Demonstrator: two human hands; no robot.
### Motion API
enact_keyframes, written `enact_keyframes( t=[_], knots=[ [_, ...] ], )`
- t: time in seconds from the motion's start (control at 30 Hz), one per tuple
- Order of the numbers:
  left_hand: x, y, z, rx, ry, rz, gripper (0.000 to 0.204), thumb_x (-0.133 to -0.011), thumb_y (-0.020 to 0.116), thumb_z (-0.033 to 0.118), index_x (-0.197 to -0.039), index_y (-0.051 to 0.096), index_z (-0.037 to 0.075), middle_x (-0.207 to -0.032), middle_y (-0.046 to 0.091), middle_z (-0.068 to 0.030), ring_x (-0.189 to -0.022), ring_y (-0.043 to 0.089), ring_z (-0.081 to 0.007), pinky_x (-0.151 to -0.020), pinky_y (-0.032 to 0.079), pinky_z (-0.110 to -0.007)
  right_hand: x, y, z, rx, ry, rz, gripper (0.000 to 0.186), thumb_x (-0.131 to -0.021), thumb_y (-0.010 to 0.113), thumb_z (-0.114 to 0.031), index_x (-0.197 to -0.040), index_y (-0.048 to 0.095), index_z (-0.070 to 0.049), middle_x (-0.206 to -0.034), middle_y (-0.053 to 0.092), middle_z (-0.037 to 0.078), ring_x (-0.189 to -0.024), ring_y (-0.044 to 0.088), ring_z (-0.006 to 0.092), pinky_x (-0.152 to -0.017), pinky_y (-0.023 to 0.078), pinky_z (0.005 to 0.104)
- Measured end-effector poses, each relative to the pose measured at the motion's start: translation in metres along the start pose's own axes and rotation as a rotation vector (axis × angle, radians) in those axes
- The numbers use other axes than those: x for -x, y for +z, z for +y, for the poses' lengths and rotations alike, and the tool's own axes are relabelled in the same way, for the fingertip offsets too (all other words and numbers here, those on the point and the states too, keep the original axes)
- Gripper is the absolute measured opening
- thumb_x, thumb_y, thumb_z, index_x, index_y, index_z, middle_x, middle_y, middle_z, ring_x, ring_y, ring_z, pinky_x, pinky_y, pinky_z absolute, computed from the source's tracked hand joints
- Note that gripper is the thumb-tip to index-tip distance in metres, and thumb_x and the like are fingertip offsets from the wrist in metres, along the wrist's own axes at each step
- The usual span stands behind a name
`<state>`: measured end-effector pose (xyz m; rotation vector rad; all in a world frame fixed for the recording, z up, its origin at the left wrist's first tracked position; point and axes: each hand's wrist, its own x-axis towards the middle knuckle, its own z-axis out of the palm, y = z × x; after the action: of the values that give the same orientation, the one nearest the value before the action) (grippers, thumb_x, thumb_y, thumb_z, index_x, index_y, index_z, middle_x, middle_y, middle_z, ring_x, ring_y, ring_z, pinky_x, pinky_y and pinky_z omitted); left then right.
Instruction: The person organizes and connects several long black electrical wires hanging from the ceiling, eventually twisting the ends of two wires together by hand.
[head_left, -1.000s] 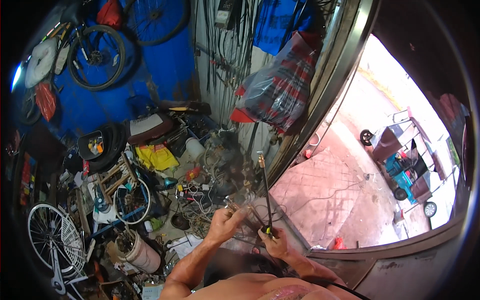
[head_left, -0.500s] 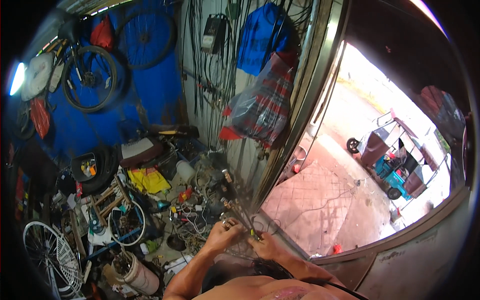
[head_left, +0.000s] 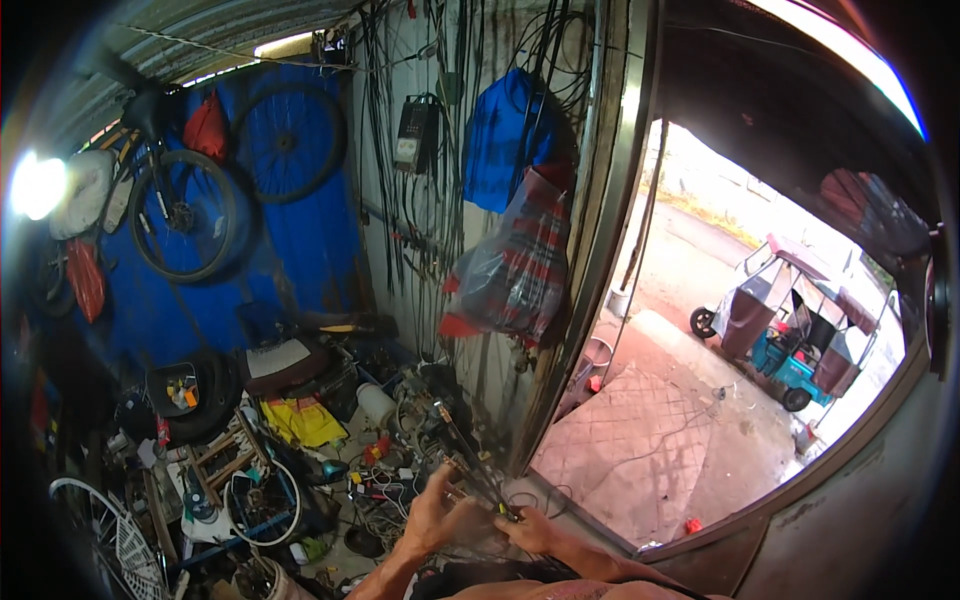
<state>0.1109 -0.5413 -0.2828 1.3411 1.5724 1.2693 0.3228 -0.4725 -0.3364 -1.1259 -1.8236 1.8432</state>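
Observation:
My left hand [head_left: 446, 516] is closed low in the middle, with its fingers pointing up at a bundle of dark, thin rod-like pieces [head_left: 468, 440] with copper-coloured ends. Exactly what it grips is too small to make out. Close by on the right, my right hand [head_left: 532, 529] is closed around a small tool with a yellow-green and black handle [head_left: 504, 510]. The tool's working end is hard to see against the dark bundle. Both hands are almost touching.
Clutter covers the floor at left: a white bucket [head_left: 270, 580], a white bicycle rim [head_left: 290, 500], a yellow bag [head_left: 302, 422], tyres and loose cables. Bags hang on the wall, including a plaid one [head_left: 515, 265]. Through the doorway stands a blue three-wheeler [head_left: 790, 370].
The view has tilted upward, so the scene sits lower. My left hand has turned, its fingers now pointing more upward. My right hand still holds the small tool.

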Motion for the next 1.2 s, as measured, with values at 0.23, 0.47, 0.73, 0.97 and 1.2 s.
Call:
enact_keyframes(
  t=[0.23, 0.47, 0.73, 0.97, 1.2],
  knots=[
    [-0.011, 0.012, -0.026, -0.11, 0.135, -0.011, 0.041, -0.094, 0.067, 0.029, -0.122, 0.054, 0.002, -0.087, 0.065, -0.0146, -0.074, 0.062, -0.021, -0.065, 0.049, -0.037, -0.006, 0.005, 0.004, -0.048, -0.072, 0.051, 0.023, -0.097, 0.063, -0.025, -0.092, 0.07, -0.003, -0.069, 0.062, 0.0, -0.063, 0.055, 0.0096, -0.056, 0.043, 0.0287],
    [-0.026, 0.021, -0.019, 0.222, 0.109, 0.063, 0.036, -0.095, 0.063, 0.022, -0.121, 0.054, -0.001, -0.083, 0.063, -0.0095, -0.07, 0.059, -0.0144, -0.061, 0.048, -0.033, -0.018, 0.002, 0.006, 0.054, -0.118, 0.162, 0.02, -0.096, 0.064, -0.021, -0.09, 0.068, -0.003, -0.068, 0.059, -0.002, -0.06, 0.053, 0.009, -0.054, 0.041, 0.0285],
    [-0.026, 0.037, -0.062, 1.017, -0.318, 0.056, 0.026, -0.104, 0.049, 0.028, -0.114, 0.059, 0.006, -0.076, 0.054, 0.0003, -0.053, 0.043, -0.0097, -0.048, 0.039, -0.027, -0.018, -0.007, -0.025, -0.127, -0.168, 0.072, 0.025, -0.101, 0.059, -0.018, -0.123, 0.064, -0.006, -0.084, 0.058, -0.005, -0.073, 0.05, 0.0058, -0.063, 0.042, 0.0238],
    [-0.028, 0.024, -0.044, 1.071, -0.394, -0.004, 0.012, -0.094, 0.053, 0.01, -0.105, 0.058, 0.008, -0.079, 0.058, -0.0034, -0.062, 0.056, -0.0145, -0.049, 0.047, -0.029, -0.025, -0.001, -0.023, -0.036, 0.024, -0.003, 0.029, -0.1, 0.061, -0.034, -0.106, 0.068, -0.006, -0.062, 0.052, -0.003, -0.055, 0.049, 0.0073, -0.05, 0.038, 0.0273],
    [-0.02, 0.018, -0.038, 0.917, -0.426, -0.059, 0.018, -0.095, 0.062, 0.014, -0.109, 0.061, 0.002, -0.086, 0.065, -0.0053, -0.067, 0.058, -0.0127, -0.059, 0.048, -0.026, -0.028, -0.007, -0.031, -0.238, 0.039, -0.027, 0.025, -0.103, 0.057, -0.028, -0.111, 0.067, -0.007, -0.068, 0.058, -0.003, -0.059, 0.053, 0.0069, -0.052, 0.04, 0.0244]
  ],
)
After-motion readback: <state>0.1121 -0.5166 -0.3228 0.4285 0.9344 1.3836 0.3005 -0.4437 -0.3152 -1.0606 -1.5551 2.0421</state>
